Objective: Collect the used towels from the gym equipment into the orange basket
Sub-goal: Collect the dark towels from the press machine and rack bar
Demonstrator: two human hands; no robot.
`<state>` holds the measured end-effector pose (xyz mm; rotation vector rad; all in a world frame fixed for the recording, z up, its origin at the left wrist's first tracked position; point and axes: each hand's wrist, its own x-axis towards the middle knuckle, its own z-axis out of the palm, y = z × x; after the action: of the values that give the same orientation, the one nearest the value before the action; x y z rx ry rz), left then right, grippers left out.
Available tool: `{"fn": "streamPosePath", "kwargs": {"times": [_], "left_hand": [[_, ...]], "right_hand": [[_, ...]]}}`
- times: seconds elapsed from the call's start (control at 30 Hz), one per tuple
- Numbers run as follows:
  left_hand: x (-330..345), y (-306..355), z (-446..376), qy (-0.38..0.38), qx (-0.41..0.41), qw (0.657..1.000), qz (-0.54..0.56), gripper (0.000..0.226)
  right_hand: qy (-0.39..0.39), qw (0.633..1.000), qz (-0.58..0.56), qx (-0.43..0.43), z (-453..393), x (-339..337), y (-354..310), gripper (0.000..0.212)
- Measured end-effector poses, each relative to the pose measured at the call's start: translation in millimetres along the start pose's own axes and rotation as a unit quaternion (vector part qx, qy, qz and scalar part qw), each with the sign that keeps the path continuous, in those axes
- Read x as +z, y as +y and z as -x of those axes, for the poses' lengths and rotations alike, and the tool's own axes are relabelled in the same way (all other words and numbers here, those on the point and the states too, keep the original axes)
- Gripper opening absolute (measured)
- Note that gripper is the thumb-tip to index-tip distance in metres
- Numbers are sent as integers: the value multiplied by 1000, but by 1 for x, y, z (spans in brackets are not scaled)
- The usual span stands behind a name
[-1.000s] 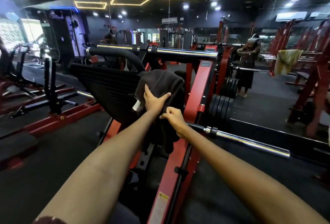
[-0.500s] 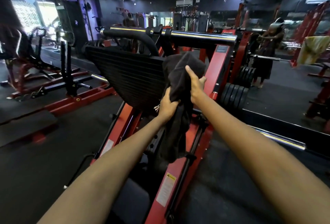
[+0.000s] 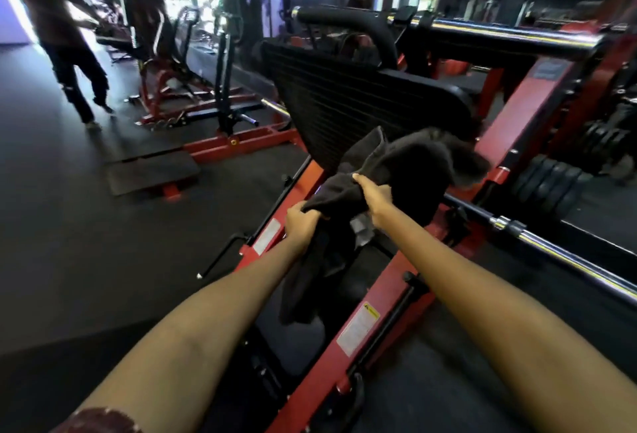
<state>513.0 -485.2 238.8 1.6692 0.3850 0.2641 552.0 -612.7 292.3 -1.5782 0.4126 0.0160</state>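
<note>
A black towel point(image 3: 406, 167) hangs bunched between my two hands, in front of the ribbed footplate point(image 3: 344, 101) of the red leg press point(image 3: 510, 129). My left hand point(image 3: 303, 225) grips its lower left part, and a long tail of cloth drops below that fist. My right hand point(image 3: 374, 196) grips the towel a little higher and to the right. The towel's far end is blurred and seems clear of the footplate. No orange basket is in view.
A chrome barbell sleeve point(image 3: 558, 253) juts out at the right, beside stacked weight plates point(image 3: 548, 184). Another red machine point(image 3: 193, 88) stands at the left. A person point(image 3: 65, 39) walks on the dark floor at far left.
The towel has come off the footplate's top edge and moved down and toward me. Both hands dropped lower, with the right hand closed round the cloth. My view swung left.
</note>
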Motion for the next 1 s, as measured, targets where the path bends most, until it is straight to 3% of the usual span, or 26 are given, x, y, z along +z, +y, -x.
{"fn": "streamPosePath", "kwargs": {"times": [0.07, 0.13, 0.17, 0.23, 0.27, 0.3, 0.33, 0.4, 0.47, 0.53, 0.6, 0.67, 0.77, 0.83, 0.9, 1.0], "left_hand": [[-23, -2, 5, 73, -18, 997, 32, 29], [-40, -8, 2, 133, -47, 987, 81, 29], [-60, -12, 15, 177, -55, 977, 109, 26], [-79, -13, 25, 183, -70, 971, 133, 20], [-81, -7, 27, 176, -80, 970, 146, 22], [-99, -14, 41, 205, -91, 960, 167, 25], [-111, -15, 54, 232, -104, 948, 192, 25], [-133, -19, 77, 249, -122, 923, 267, 20], [-156, -23, 112, 240, -139, 898, 342, 35], [-186, -26, 151, 248, -120, 876, 395, 44], [-210, -31, 185, 276, -93, 868, 402, 30], [-237, -40, 219, 313, -71, 849, 419, 30], [-293, -58, 277, 343, -47, 844, 410, 39], [-311, -61, 304, 330, -67, 858, 387, 45], [-342, -73, 343, 365, -74, 856, 358, 50], [-412, -125, 397, 453, -78, 832, 310, 86]], "right_hand": [[-148, 978, 121, 83, 13, 7, 5, 67], [-232, 917, 307, 104, 20, 6, 5, 76], [-228, 884, 403, 62, 30, 14, 11, 73], [-122, 861, 481, -115, 31, 22, 19, 56], [-101, 857, 467, -193, 28, 24, 19, 47], [-169, 847, 448, -232, 42, 34, 29, 42], [-260, 842, 409, -236, 55, 41, 39, 50], [-426, 810, 358, -185, 81, 53, 65, 87], [-513, 785, 314, -151, 113, 64, 91, 107], [-554, 780, 266, -117, 142, 82, 116, 100], [-579, 788, 200, -59, 170, 100, 127, 68], [-593, 791, 149, -31, 202, 121, 137, 48], [-629, 768, 119, -12, 278, 155, 151, 47], [-644, 760, 90, 20, 316, 169, 159, 47], [-673, 733, 71, 63, 373, 189, 173, 45], [-709, 698, 66, 84, 461, 217, 201, 46]]}}
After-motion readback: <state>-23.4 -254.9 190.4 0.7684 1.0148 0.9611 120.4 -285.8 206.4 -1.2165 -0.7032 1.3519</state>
